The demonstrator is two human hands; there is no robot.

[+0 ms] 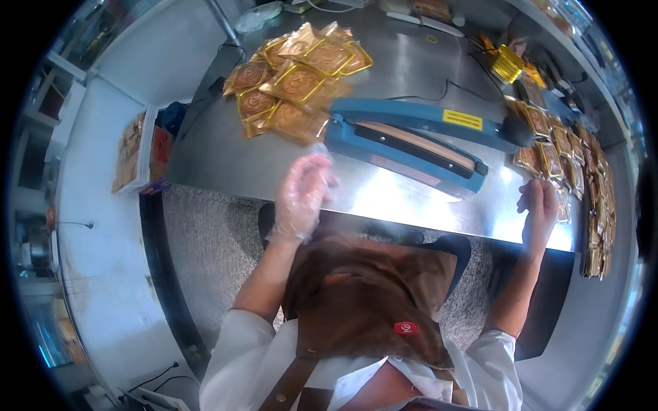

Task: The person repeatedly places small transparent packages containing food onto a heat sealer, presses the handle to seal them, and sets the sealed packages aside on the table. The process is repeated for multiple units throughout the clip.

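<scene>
My left hand (303,195), in a clear plastic glove, hovers at the table's front edge with its fingers loosely bent and apart. Nothing shows in it. Just beyond lies a heap of round, patterned, mooncake-like pastries (298,81), in gold trays inside clear wrappers. A blue impulse heat sealer (404,109) stands between my hands, its long arm raised over the sealing strip. My bare right hand (540,205) is at the right front edge, fingers loosely bent, holding nothing that I can see. Close beside it are rows of wrapped pastries (550,159).
The steel table (404,72) bears a black cable behind the sealer. Gold trays (507,65) are stacked at the back right, below a shelf. A long knife-like tool (425,24) lies at the far edge. A white box (136,151) stands off to the left.
</scene>
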